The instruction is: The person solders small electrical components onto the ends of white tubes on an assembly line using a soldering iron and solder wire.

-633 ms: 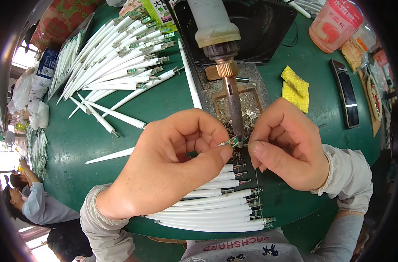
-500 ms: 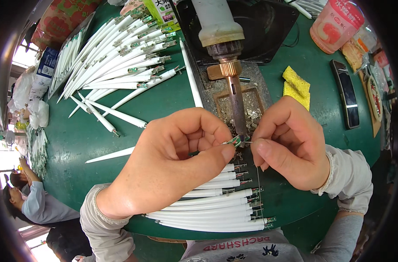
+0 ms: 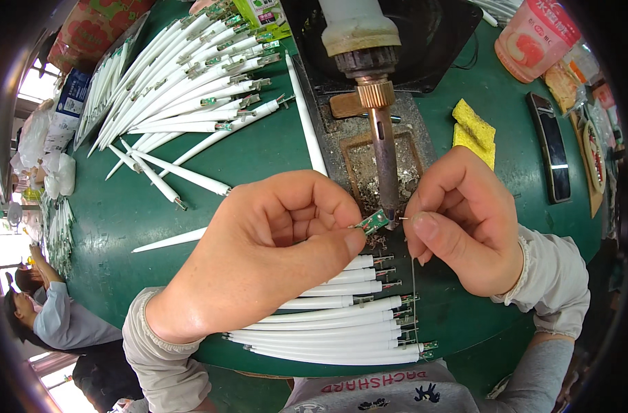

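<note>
Small green circuit board (image 3: pixel 374 221), slanted, pinched in left hand (image 3: pixel 269 244)

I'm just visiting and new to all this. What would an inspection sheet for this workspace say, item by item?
Surface: green table.
Job's things: soldering iron, tip downward; green circuit board close to the tip, contact unclear; white sticks piled at upper left and rowed in front of the person.
Clutter: yellow sponge, phone and pink cup, all on the right.
Grippers: bare hands; left hand pinches the circuit board, right hand a thin wire.
Cables: a thin strand runs below the right hand.
Surroundings: another person at far left.
</note>
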A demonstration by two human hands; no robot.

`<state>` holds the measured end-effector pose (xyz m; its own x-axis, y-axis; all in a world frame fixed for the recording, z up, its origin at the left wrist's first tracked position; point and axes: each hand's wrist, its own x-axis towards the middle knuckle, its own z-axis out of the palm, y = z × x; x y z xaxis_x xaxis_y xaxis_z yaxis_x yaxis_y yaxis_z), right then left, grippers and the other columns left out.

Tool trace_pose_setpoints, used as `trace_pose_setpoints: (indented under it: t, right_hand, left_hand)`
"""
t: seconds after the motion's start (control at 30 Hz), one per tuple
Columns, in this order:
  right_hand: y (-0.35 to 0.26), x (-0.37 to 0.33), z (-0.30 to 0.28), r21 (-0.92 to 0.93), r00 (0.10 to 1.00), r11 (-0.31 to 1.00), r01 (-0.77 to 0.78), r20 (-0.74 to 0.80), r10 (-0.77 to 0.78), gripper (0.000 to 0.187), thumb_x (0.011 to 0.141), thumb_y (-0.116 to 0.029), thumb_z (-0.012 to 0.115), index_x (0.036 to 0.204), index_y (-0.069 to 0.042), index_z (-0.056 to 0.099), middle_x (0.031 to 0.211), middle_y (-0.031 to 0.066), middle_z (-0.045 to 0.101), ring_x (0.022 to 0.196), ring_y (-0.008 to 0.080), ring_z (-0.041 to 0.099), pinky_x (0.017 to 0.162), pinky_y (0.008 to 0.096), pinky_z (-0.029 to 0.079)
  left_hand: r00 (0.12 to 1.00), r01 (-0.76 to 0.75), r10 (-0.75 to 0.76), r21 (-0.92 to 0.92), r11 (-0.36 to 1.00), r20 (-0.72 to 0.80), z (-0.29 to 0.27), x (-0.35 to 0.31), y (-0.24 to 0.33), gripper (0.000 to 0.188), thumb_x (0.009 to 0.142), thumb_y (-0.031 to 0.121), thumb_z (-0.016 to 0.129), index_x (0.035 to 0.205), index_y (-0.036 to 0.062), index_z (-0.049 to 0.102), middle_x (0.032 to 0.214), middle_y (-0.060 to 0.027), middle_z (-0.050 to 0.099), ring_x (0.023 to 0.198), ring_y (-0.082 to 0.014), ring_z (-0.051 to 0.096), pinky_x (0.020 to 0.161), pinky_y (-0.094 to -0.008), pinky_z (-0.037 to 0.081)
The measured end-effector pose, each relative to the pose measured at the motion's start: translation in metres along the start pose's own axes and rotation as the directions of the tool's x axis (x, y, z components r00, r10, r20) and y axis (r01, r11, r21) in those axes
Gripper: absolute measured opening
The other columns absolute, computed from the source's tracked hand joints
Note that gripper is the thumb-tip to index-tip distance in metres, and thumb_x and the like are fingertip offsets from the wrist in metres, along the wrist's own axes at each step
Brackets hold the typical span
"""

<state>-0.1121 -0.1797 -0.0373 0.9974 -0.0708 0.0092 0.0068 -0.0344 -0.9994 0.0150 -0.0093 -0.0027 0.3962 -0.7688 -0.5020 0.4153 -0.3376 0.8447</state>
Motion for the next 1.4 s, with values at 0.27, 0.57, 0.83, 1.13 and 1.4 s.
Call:
trace_pose_setpoints:
  t: [0.27, 0.57, 0.83, 1.13, 1.4]
  right_hand:
    - [0.008, 0.000, -0.003, -0.046, 0.999, 0.998, -0.030, -0.038, 0.028, 0.024, 0.090, -0.020, 0.050, 0.090, -0.002, 0.035, 0.068, 0.0032, 0.047, 0.051, 0.0052, 0.043, 0.045, 0.0179, 0.035]
    - [0.015, -0.001, -0.003, -0.192, 0.998, 0.979, 0.065, -0.009, -0.068, 0.017, 0.089, -0.012, 0.050, 0.091, -0.002, 0.037, 0.070, 0.0015, 0.046, 0.053, 0.0039, 0.044, 0.047, 0.0172, 0.036]
    - [0.023, -0.002, 0.005, -0.144, 0.982, 0.979, 0.142, -0.105, -0.158, 0.013, 0.083, -0.004, 0.056, 0.089, -0.003, 0.045, 0.062, 0.0008, 0.046, 0.048, 0.0049, 0.040, 0.045, 0.0203, 0.030]
    - [0.021, -0.006, 0.004, -0.181, 0.989, 0.975, 0.126, -0.053, -0.138, 0.013, 0.086, -0.007, 0.054, 0.088, -0.002, 0.043, 0.062, -0.0006, 0.044, 0.051, 0.0036, 0.035, 0.046, 0.0198, 0.028]
    - [0.017, -0.005, 0.004, -0.233, 0.985, 0.958, 0.166, -0.016, -0.174, 0.011, 0.084, -0.005, 0.056, 0.087, -0.002, 0.046, 0.059, 0.0001, 0.046, 0.047, 0.0046, 0.041, 0.044, 0.0201, 0.031]
  left_hand:
    - [0.999, -0.008, 0.001, 0.178, 0.984, 0.041, 0.003, -0.006, -0.002, 0.014, 0.077, -0.004, 0.059, 0.089, -0.0035, 0.053, 0.074, -0.0028, 0.056, 0.067, -0.0054, 0.051, 0.060, -0.0181, 0.040]
    - [0.983, -0.172, 0.132, 0.385, 0.907, 0.129, 0.006, -0.012, -0.010, 0.012, 0.077, -0.006, 0.058, 0.087, -0.0041, 0.054, 0.084, -0.0047, 0.054, 0.075, -0.0069, 0.051, 0.066, -0.0213, 0.042]
    - [0.828, -0.544, 0.460, 0.660, 0.517, 0.322, 0.009, -0.018, -0.031, 0.015, 0.066, -0.004, 0.065, 0.080, -0.0001, 0.058, 0.078, -0.0069, 0.056, 0.067, -0.0179, 0.055, 0.060, -0.0259, 0.046]
    - [0.638, -0.675, 0.605, 0.724, 0.140, 0.478, 0.007, -0.034, -0.044, 0.026, 0.062, 0.003, 0.069, 0.083, -0.0025, 0.057, 0.089, -0.0140, 0.052, 0.075, -0.0268, 0.054, 0.062, -0.0322, 0.047]
    - [0.849, -0.096, 0.514, 0.993, -0.073, 0.120, -0.065, -0.038, -0.018, 0.021, 0.067, 0.002, 0.065, 0.085, 0.0010, 0.056, 0.090, -0.0111, 0.054, 0.081, -0.0274, 0.053, 0.067, -0.0346, 0.044]
